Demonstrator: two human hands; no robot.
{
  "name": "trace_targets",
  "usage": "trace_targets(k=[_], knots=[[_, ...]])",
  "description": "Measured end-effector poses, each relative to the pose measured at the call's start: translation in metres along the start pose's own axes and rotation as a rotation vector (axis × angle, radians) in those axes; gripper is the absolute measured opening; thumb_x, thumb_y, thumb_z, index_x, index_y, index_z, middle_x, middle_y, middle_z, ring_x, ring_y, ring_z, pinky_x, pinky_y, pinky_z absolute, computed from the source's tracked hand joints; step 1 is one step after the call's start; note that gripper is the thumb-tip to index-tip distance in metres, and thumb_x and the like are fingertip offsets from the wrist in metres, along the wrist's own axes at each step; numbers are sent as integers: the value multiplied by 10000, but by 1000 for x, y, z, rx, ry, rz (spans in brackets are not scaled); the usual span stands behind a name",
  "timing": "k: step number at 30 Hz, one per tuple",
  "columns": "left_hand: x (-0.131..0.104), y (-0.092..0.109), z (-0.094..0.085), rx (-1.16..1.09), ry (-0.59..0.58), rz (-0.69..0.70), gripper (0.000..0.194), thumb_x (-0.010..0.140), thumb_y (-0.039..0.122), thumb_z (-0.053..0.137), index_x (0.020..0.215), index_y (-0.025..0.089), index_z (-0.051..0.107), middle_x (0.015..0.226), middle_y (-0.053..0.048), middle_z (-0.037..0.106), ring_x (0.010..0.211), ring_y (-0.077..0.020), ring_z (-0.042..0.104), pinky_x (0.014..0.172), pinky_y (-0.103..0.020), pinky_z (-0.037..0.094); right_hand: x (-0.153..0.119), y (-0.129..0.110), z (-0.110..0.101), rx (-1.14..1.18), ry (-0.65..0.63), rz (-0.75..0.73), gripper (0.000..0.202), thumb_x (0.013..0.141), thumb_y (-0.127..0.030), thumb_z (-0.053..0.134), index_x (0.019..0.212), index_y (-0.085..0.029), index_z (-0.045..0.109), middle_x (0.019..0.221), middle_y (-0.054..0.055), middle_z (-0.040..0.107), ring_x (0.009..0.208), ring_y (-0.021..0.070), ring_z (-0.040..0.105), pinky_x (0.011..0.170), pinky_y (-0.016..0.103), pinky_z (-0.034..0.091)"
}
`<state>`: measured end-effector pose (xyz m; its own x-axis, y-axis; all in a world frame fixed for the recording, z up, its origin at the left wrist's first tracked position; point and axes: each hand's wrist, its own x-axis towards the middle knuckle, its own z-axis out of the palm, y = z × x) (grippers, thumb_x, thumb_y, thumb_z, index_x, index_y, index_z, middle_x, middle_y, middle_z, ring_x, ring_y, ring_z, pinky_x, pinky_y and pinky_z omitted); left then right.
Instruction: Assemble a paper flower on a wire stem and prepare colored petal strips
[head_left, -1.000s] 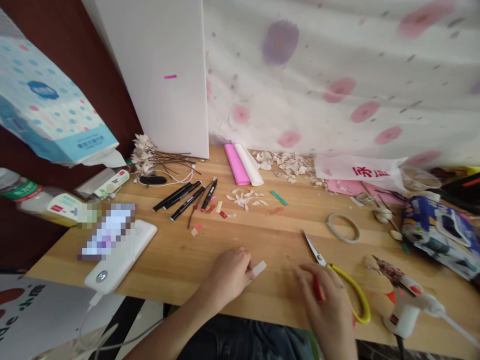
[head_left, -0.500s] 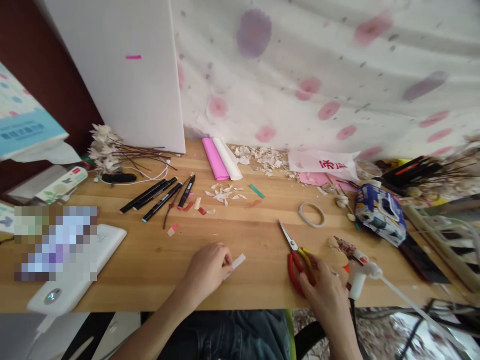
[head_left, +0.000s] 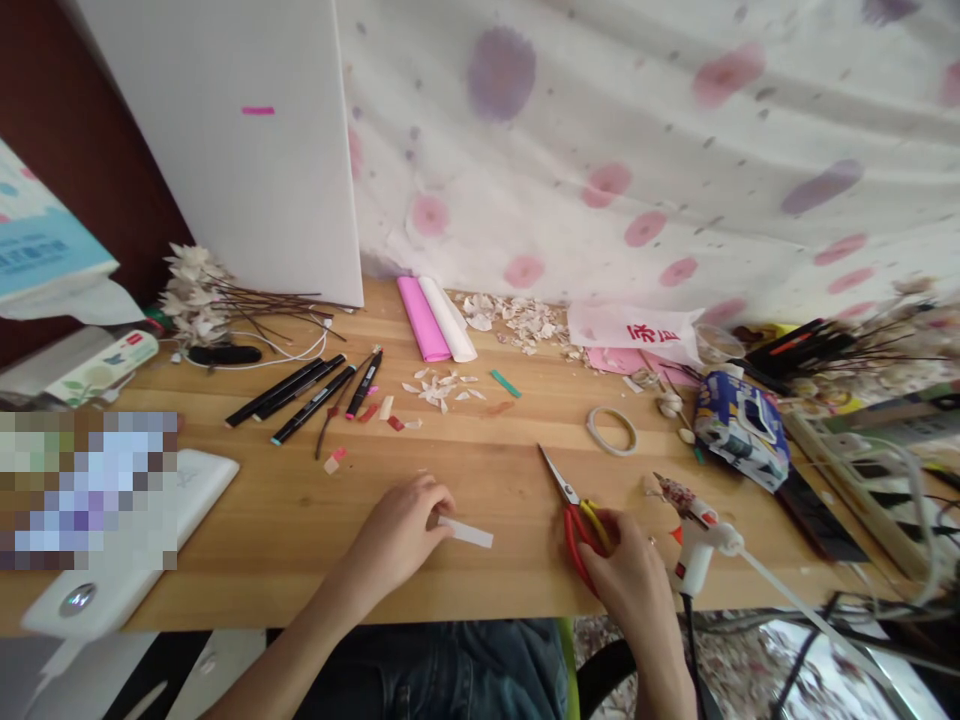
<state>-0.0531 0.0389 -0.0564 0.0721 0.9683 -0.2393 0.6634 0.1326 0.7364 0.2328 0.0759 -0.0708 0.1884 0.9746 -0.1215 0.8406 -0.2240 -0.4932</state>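
Between the thumb and fingers of my left hand (head_left: 405, 525) is a short white paper strip (head_left: 471, 532), its free end pointing right over the wooden table. My right hand (head_left: 634, 570) is closed around the handles of scissors (head_left: 576, 508) with one red and one yellow grip. Their blades look shut and point away to the upper left, low over the tabletop. A roll of tape (head_left: 611, 431) lies beyond the scissors. To the right of my right hand a white hot glue gun (head_left: 701, 555) rests near the table's front edge.
Several black markers (head_left: 313, 405) lie at the left, near a white power bank (head_left: 202, 490). Pink and white paper rolls (head_left: 435, 318) and pale petals (head_left: 517, 318) lie at the back. A blue packet (head_left: 742, 425) sits at the right. A white board (head_left: 240, 200) stands at the back left.
My left hand has turned the white paper strip, which pointed up to the right and now tilts slightly down. My right hand keeps hold of the scissors. The view has shifted slightly.
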Motion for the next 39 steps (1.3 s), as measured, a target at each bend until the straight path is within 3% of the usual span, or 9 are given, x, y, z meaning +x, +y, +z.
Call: trace_targets(k=[3,6,9,12,14,17,22,29,39], knots=[[3,-4,3,7,6,0,87,752,120,722,743,195,678,896,-52,655,915,-257,624,853,-363,431,-11,11,-6,399,9,82,452,582,-380,674,978,-161,675,1022,153,741,1009,358,689,890,456,551],[6,-6,4,-25,13,-7,118,733,133,730,669,195,653,851,-48,648,890,-256,622,849,-371,434,-27,16,-12,868,-96,103,470,594,-363,820,1009,-194,679,947,92,727,824,261,701,656,329,587],[9,-5,2,-109,2,-6,67,804,209,668,740,193,658,809,-36,677,798,-216,641,772,-331,468,-45,9,-9,1267,-316,45,438,641,-426,862,992,-231,685,803,44,665,564,149,576,383,204,436],[10,1,0,-442,16,-44,186,812,344,682,889,174,675,830,-43,713,785,-197,664,731,-303,502,-60,-8,6,1520,-493,54,338,794,-538,757,953,-254,666,718,-11,558,440,55,342,310,126,262],[8,8,2,-731,40,-97,339,738,380,766,986,157,699,880,-54,726,837,-196,670,773,-302,515,-66,-20,19,1560,-540,7,364,852,-603,682,920,-246,652,680,-38,505,414,37,238,300,118,196],[1,20,7,-974,53,-158,395,666,378,846,978,156,747,869,-43,734,817,-168,657,793,-280,512,-69,-35,37,1539,-513,-127,411,869,-643,631,856,-232,619,640,-42,506,385,44,253,297,143,222],[-9,34,22,-1205,-17,-206,302,633,381,896,816,174,775,778,-12,741,708,-136,656,740,-254,512,-75,-64,44,1394,-158,-44,369,768,-437,823,917,-234,553,780,-15,654,451,62,434,403,187,381],[-17,39,27,-1252,-32,-234,278,658,422,873,792,185,817,754,-35,773,757,-154,650,763,-243,502,-77,-91,31,1363,5,15,419,708,-304,888,878,-249,509,801,-44,696,497,71,526,429,172,367],[-25,45,24,-1146,-131,-239,268,670,427,856,728,169,809,727,-52,751,708,-157,619,690,-250,482,-66,-80,30,1348,-2,-24,441,676,-250,902,881,-239,511,770,-60,666,490,59,504,431,156,387]])
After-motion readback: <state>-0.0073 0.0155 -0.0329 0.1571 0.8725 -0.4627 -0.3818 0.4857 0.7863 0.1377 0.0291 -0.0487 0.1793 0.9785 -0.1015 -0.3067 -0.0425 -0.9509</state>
